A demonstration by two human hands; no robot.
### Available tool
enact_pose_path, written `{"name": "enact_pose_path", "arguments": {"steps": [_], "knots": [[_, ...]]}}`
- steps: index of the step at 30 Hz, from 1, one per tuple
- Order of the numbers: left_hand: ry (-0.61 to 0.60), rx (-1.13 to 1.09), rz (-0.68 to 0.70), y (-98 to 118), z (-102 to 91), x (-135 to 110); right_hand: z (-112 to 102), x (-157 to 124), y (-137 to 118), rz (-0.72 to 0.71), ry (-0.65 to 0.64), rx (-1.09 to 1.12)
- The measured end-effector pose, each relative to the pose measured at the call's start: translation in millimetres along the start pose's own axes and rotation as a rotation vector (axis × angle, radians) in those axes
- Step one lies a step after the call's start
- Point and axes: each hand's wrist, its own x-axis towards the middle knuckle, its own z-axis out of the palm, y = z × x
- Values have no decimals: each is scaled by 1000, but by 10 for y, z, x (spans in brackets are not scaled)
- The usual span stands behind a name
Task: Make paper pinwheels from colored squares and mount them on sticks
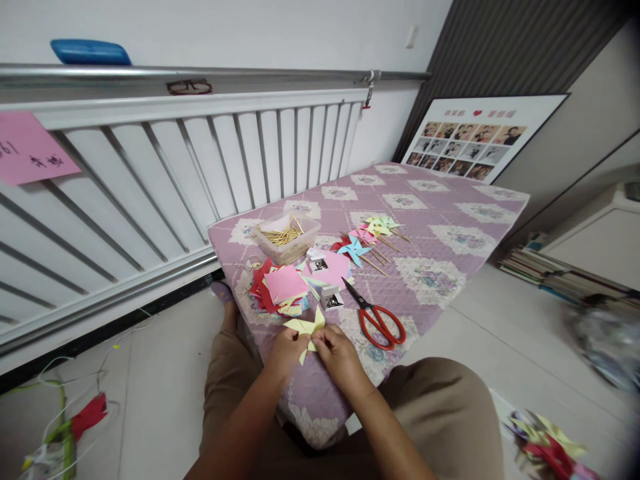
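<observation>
Both of my hands meet at the near edge of the worktop (440, 267). The left hand (286, 352) and the right hand (341, 355) each pinch the yellow paper pinwheel (305, 326) between thumb and fingertips. Its lower part is hidden under my fingers. Only the pointed, flat-folded blades stick out above my knuckles, with one tip showing below.

Just beyond my right hand lies one pair of scissors (381, 321) with dark metal blades and looped red handles, resting apart from the hand. Just past my left hand is a loose pile of paper squares (281, 285) in red, pink, yellow and blue. They overlap too much for me to count.

Two small open boxes (331, 298) sit beyond my fingertips, and their dark contents are too small to make out. Farther off from my left hand stands one clear plastic tub (289, 238) full of thin wooden sticks.

Well beyond my right hand lie finished pinwheels (369, 241) on sticks. I can make out four, green-yellow, pink, red and blue, though they overlap. A quilted, flowered purple cloth covers the worktop, and its near corner is cut off by my knees.
</observation>
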Motion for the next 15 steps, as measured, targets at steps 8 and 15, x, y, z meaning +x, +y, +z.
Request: {"name": "enact_pose_path", "arguments": {"steps": [8,15], "knots": [[16,46,25,0,-24,-4,4,23,21,69,-17,82],[40,97,-19,25,-26,-20,8,45,2,194,-23,143]]}}
